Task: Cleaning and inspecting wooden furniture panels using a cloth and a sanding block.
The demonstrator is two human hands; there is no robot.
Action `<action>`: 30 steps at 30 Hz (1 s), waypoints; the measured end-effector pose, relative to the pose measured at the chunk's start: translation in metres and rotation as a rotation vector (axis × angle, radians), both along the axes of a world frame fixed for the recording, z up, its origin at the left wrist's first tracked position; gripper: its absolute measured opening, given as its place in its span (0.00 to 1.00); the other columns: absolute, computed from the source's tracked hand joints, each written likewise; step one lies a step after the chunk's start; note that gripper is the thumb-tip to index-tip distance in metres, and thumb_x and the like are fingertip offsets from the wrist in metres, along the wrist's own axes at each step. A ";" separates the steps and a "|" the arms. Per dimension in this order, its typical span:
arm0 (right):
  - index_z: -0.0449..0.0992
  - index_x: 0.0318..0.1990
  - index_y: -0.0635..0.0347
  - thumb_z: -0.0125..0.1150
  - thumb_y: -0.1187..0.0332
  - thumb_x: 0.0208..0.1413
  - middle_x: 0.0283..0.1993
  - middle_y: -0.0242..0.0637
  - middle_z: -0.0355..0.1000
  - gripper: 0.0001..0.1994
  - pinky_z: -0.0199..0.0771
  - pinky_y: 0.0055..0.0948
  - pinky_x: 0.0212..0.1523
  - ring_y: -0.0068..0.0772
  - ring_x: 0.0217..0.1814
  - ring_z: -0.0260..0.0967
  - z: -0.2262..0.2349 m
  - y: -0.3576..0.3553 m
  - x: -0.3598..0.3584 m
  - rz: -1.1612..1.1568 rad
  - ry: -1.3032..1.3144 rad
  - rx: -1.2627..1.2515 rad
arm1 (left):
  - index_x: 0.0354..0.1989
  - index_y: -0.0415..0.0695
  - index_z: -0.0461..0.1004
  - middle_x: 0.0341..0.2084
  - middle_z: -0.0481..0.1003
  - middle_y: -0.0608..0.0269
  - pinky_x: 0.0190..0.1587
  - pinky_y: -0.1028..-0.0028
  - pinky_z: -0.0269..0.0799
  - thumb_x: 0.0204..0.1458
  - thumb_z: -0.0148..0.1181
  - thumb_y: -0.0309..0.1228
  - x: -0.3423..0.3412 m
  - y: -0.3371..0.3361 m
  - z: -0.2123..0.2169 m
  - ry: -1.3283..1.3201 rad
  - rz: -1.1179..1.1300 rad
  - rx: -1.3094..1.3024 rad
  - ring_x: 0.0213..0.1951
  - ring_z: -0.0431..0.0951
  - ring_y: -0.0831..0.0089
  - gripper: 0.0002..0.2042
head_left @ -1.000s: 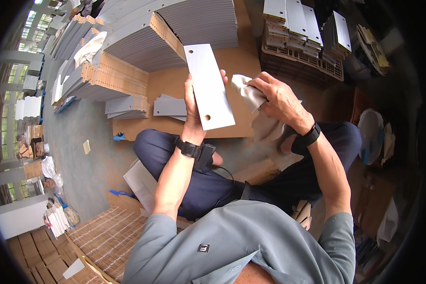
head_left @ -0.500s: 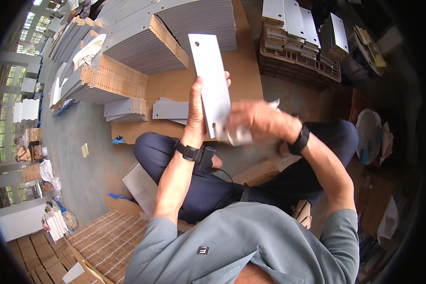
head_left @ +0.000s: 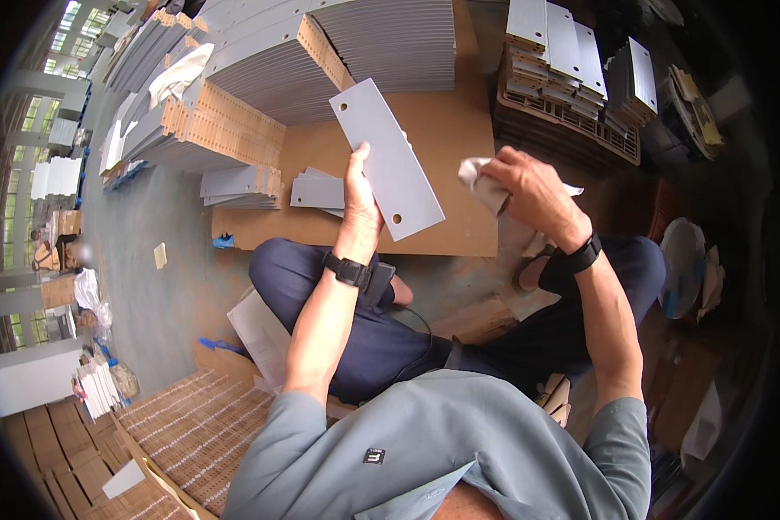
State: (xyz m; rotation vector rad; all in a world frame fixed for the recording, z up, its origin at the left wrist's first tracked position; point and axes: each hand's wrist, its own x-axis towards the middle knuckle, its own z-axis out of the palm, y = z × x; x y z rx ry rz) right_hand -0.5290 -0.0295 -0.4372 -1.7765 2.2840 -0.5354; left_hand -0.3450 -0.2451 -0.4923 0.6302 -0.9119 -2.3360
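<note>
My left hand (head_left: 361,201) is closed on the edge of a grey rectangular panel (head_left: 388,160) with a round hole near each end. The panel is tilted, its upper end leaning to the left, and its broad face shows. My right hand (head_left: 533,191) grips a crumpled off-white cloth (head_left: 487,185), held apart from the panel on the right. Behind the panel lies a brown board (head_left: 468,156) on the floor. A few more grey panels (head_left: 316,191) rest on it, left of my left hand.
Tall stacks of grey panels (head_left: 390,52) stand at the back, and another pale cloth (head_left: 180,73) lies over the left stacks. At the far right, more panels fill a brown crate (head_left: 572,121). My crossed legs (head_left: 321,321) are close below my hands.
My right hand has moved right with the cloth, away from the panel's lower end. The panel has turned, its lower end swinging right and its top going left.
</note>
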 end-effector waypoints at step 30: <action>0.73 0.63 0.56 0.66 0.63 0.51 0.63 0.47 0.69 0.29 0.67 0.48 0.66 0.54 0.67 0.65 -0.172 -0.208 0.032 0.168 -0.020 -0.006 | 0.60 0.36 0.62 0.53 0.73 0.49 0.55 0.63 0.75 0.65 0.56 0.32 0.112 -0.077 -0.213 -0.754 0.920 0.083 0.53 0.76 0.62 0.20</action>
